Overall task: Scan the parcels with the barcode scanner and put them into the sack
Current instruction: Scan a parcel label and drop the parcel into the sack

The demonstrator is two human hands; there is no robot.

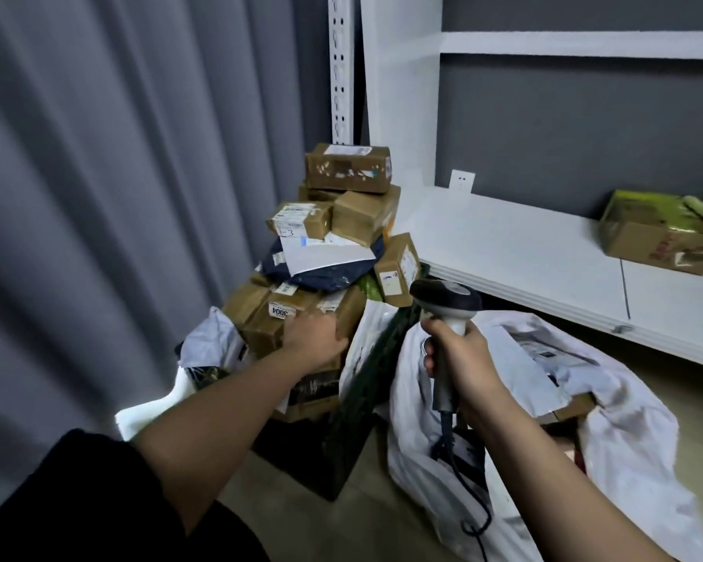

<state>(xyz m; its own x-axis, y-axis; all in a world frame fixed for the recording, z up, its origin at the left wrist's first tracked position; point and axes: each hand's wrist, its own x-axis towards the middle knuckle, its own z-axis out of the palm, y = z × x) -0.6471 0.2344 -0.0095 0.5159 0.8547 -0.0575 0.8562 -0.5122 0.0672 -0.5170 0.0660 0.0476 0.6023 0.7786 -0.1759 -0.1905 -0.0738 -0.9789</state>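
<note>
A tall pile of parcels (pixel 341 221) rises from a dark crate (pixel 354 403) at the centre: brown boxes, a dark blue mailer and white bags. My left hand (pixel 315 336) grips a brown cardboard box (pixel 289 318) with a "3004" label, low in the pile. My right hand (pixel 459 363) holds the grey barcode scanner (pixel 447 302) by its handle, head pointing toward the pile, its cable hanging down. A white sack (pixel 609 432) lies open on the floor to the right, with several parcels inside.
A white shelf (pixel 524 245) runs along the grey wall at right, carrying an open cardboard box (pixel 658 233). Grey curtains (pixel 118 196) hang at left. A white perforated upright (pixel 341 66) stands behind the pile. Beige floor shows below the crate.
</note>
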